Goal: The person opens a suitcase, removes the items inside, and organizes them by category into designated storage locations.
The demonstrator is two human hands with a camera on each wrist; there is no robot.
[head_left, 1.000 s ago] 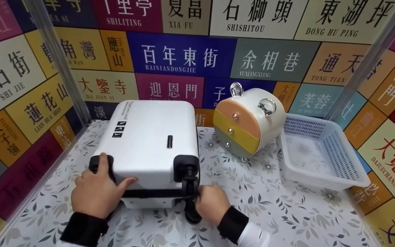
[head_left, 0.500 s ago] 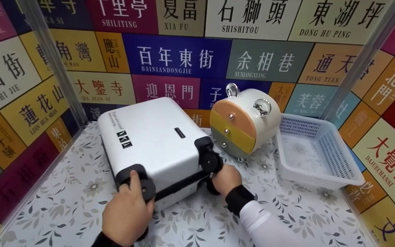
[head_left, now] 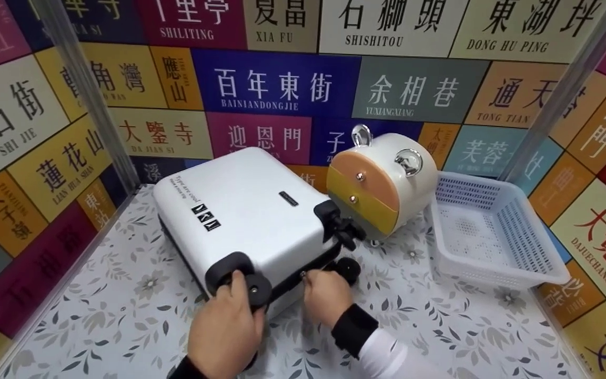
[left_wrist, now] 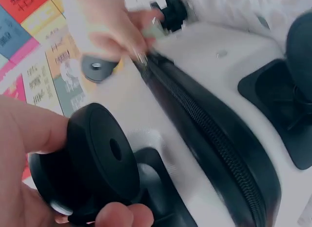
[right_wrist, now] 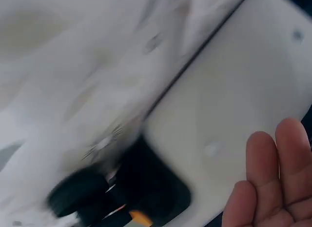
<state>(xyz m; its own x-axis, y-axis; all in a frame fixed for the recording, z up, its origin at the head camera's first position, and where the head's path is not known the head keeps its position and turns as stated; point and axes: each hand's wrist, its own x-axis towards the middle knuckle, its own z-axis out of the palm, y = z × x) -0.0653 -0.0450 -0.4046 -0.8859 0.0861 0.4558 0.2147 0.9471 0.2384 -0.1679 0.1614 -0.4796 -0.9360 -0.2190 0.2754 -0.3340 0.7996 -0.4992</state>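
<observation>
A white hard-shell suitcase point(head_left: 245, 205) lies flat, its wheeled end turned toward the person's right. My left hand point(head_left: 226, 331) grips a black caster wheel point(left_wrist: 105, 154) at the near corner, thumb and fingers around it in the left wrist view. At the wheeled end, my right hand point(head_left: 329, 297) pinches a small metal zipper pull point(left_wrist: 141, 60) on the black zipper point(left_wrist: 209, 129), whose teeth run meshed along the band. The right wrist view is blurred; fingers point(right_wrist: 263, 163) of that hand show curled beside the lower white shell point(right_wrist: 219, 90).
Behind the suitcase's right wheels stands a round cream drawer box point(head_left: 413, 195) with orange, yellow and grey fronts. A white plastic basket point(head_left: 497, 279) sits to its right. Leaf-patterned cloth point(head_left: 418, 326) covers the table, with sign-printed walls point(head_left: 282, 79) around it.
The suitcase's wheeled end has swung to the right. My left hand went along, taking hold of the near wheel; my right hand moved from beside the right wheels to the zipper pull.
</observation>
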